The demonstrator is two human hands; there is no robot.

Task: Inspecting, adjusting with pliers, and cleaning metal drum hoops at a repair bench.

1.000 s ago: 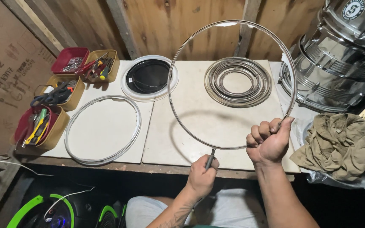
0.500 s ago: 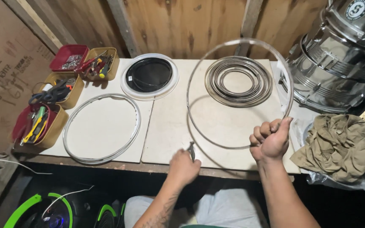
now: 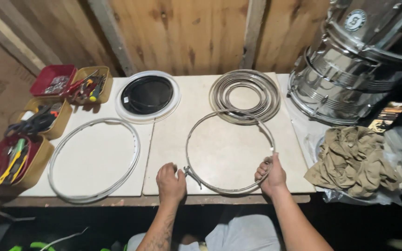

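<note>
Metal hoop [image 3: 229, 151]: lowered from upright a moment ago, laid flat on the pale tabletop [image 3: 173, 139] before the stacked hoops [image 3: 245, 95]. Gripped at its clamp end by left hand [image 3: 170, 181], fingers curled; rim pinched by right hand [image 3: 271, 174].

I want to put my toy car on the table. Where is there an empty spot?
Bare patches: inside the thin metal ring that the left hand and right hand hold, inside the white hoop, and between the black drumhead and the stacked rings. The tool trays crowd the left edge, and the rag the right.
</note>
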